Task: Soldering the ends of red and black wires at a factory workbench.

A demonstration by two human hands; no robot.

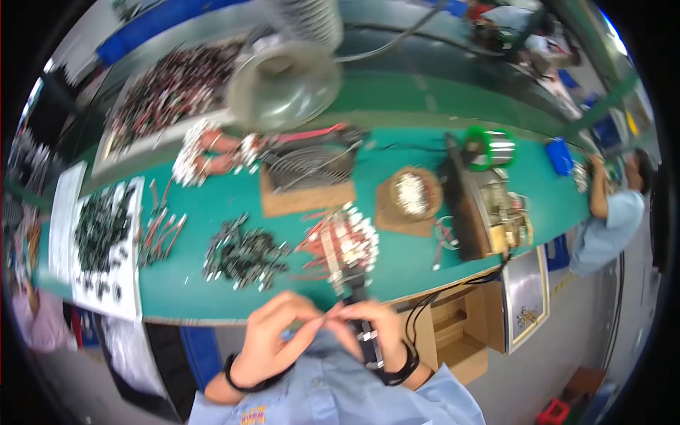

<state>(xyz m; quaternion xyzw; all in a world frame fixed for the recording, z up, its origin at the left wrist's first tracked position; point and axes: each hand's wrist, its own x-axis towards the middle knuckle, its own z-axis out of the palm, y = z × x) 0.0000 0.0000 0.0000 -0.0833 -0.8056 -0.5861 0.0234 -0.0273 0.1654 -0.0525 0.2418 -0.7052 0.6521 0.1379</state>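
Observation:
At the table's front edge, my left hand (pixel 276 340) and my right hand (pixel 375 322) meet, thumbs and fingertips pinched together. Whatever lies between the fingertips is too small and blurred to name. A black strap-like fixture with shiny metal parts (pixel 368 341) shows beneath my right hand. Just beyond the hands lies a bundle of red wires with white connectors (pixel 347 241). Left of that bundle is a loose pile of small black parts (pixel 242 253). Both wrists wear black bands.
A fume funnel (pixel 283 85) hangs over the green table (pixel 177 294). Farther back stand a coiled metal rack (pixel 312 168), a round container of white pieces (pixel 412 195), a machine (pixel 489 212) and a green spool (pixel 490 147). A co-worker (pixel 613 216) sits at right; cardboard boxes (pixel 460 333) stand below.

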